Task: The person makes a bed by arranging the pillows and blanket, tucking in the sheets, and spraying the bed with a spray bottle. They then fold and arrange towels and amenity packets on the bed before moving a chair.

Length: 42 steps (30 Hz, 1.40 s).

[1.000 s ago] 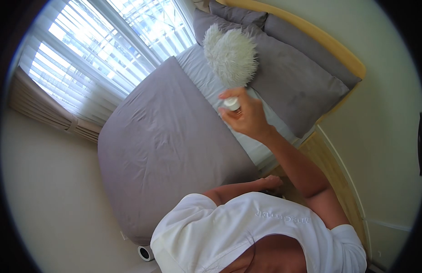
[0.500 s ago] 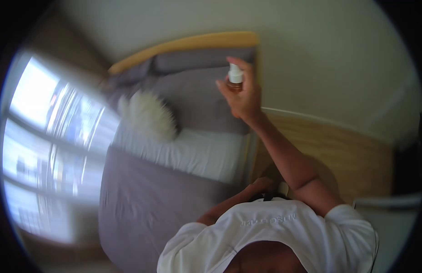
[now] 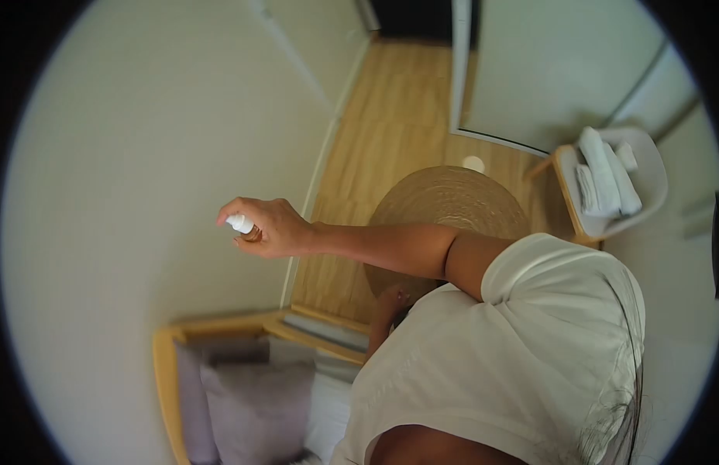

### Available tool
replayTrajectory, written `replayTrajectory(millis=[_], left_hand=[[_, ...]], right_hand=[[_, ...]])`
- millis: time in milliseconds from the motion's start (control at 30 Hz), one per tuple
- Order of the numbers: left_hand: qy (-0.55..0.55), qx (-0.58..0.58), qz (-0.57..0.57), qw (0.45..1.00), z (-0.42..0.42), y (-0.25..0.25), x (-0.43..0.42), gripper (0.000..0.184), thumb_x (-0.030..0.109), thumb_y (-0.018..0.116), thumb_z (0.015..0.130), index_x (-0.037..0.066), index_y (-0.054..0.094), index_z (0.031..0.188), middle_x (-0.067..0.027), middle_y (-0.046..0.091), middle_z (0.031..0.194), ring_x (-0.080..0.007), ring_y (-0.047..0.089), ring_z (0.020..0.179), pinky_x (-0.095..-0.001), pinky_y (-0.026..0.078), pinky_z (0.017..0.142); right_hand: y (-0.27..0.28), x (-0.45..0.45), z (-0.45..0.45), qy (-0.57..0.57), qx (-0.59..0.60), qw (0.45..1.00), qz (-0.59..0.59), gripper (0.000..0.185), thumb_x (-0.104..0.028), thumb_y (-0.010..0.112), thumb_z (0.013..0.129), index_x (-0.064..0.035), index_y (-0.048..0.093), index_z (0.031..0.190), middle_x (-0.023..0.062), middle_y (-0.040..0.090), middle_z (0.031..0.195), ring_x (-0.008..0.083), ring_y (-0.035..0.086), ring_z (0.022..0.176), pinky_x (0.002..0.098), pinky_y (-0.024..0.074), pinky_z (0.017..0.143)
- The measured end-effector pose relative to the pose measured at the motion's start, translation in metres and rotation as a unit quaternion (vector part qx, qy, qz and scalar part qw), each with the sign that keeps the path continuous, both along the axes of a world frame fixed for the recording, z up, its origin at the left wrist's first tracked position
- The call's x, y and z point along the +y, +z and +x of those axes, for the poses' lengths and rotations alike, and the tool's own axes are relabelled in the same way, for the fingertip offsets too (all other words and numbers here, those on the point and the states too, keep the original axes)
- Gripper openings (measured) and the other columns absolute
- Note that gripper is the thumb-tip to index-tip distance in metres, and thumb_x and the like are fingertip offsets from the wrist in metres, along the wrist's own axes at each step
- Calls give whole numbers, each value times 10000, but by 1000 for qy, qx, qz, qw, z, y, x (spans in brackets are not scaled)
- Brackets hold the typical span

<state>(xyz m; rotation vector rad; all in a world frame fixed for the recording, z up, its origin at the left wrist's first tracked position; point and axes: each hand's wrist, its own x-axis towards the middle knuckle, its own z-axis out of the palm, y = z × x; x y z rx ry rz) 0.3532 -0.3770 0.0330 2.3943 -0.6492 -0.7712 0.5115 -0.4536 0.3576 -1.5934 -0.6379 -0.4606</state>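
My right hand [image 3: 270, 227], on an outstretched arm, is wrapped round a small spray bottle with a white pump top [image 3: 239, 223] and an amber body. The index finger rests on the pump, which points left toward the pale wall [image 3: 127, 178]. The fingers cover most of the bottle. My left hand [image 3: 393, 300] is low by my waist, its fingers curled in; whatever it may hold is hidden by my shirt.
Below left stands a bed with a wooden frame [image 3: 164, 380] and a mauve pillow [image 3: 259, 407]. A round woven rug [image 3: 445, 198] lies on the wood floor [image 3: 390, 85]. At right, a chair [image 3: 654, 174] carries folded white towels [image 3: 605, 174]. A glass panel [image 3: 561, 70] stands behind.
My view has swung right, from the bed and window to the wall, rug and chair. The spray bottle remains in my raised right hand; my left hand stays low by my waist.
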Motion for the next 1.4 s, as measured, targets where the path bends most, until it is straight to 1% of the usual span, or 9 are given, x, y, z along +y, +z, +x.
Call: replayTrajectory(millis=[133,200,333,467,633,767,1033,1133,1400], left_hand=[[-82,22,-2,996,75,9,-59,270,252,625,781,32,606,936,-177,639,881,-334,617,832,-422,483,721],[-122,30,-6,992,113,14,-81,280,250,624,787,31,606,960,-174,642,880,-325,621,823,-414,486,717],[-200,51,-8,978,185,24,-147,302,244,623,798,29,606,1009,-167,646,878,-309,629,807,-398,490,710],[-250,132,-36,959,244,35,-210,329,238,618,811,26,603,1062,-160,653,875,-286,638,801,-381,493,707],[-353,100,15,930,295,52,-276,335,247,620,813,25,609,1063,-166,657,885,-267,645,800,-362,498,713],[-434,143,13,889,342,18,-309,332,251,630,805,27,617,1050,-164,662,882,-269,649,796,-356,501,712],[-595,69,28,800,401,42,-404,319,229,642,787,21,628,1028,-185,659,891,-298,653,802,-363,509,707],[-645,27,3,764,401,44,-443,303,223,635,788,14,635,1008,-189,658,878,-297,654,801,-358,509,708],[-676,109,33,728,326,26,-532,319,228,632,805,4,614,1031,-179,660,913,-280,655,817,-346,513,707]], right_hand=[[-21,-111,42,-109,16,994,-14,386,-81,649,763,-153,455,1089,15,564,962,130,608,675,276,489,590],[-25,-150,49,-87,78,993,23,446,-113,664,758,-156,450,1147,28,544,1060,170,604,801,298,493,675],[-64,-258,47,-234,97,967,13,557,-99,638,743,-148,416,1251,72,473,1193,250,507,1048,338,435,855],[-93,-337,34,-380,104,919,-5,568,-67,596,748,-145,400,1276,91,463,1202,265,498,1065,347,422,875],[-121,-400,16,-565,144,813,-14,589,-13,567,752,-144,387,1297,111,451,1222,278,477,1101,347,400,905],[-140,-413,6,-649,139,748,12,629,-15,580,710,-148,382,1292,139,455,1187,314,486,1059,365,421,879],[-148,-408,-4,-798,187,570,60,642,-101,711,698,-90,403,1261,137,464,1156,279,491,1071,361,417,879],[-162,-416,-21,-842,236,486,12,569,-141,729,697,-72,459,1192,136,482,1031,300,511,961,369,421,829],[-203,-482,-112,-893,235,384,20,453,-183,730,680,-47,496,1042,147,468,960,346,484,905,405,415,784]])
